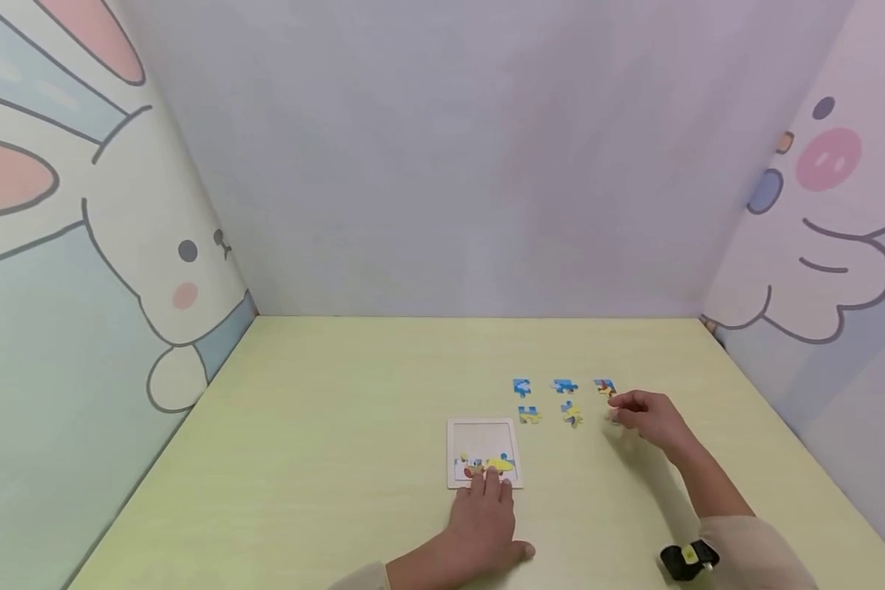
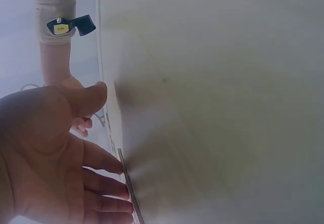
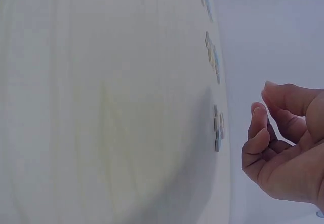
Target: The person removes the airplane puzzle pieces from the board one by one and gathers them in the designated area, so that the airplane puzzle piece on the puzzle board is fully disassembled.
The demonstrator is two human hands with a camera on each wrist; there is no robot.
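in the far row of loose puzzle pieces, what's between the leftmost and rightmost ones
Between the leftmost piece and the rightmost piece lies one mostly blue piece, with bare table on both sides. The head view shows this.

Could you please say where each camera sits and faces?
Head: on the head, facing forward and down at the pale-yellow table; left hand and right hand show.
Left wrist: there, facing its hand at the pale square frame; both hands show.
Right wrist: there, facing its hand near blue-and-yellow jigsaw pieces; only that hand shows.
Head shares these pieces.
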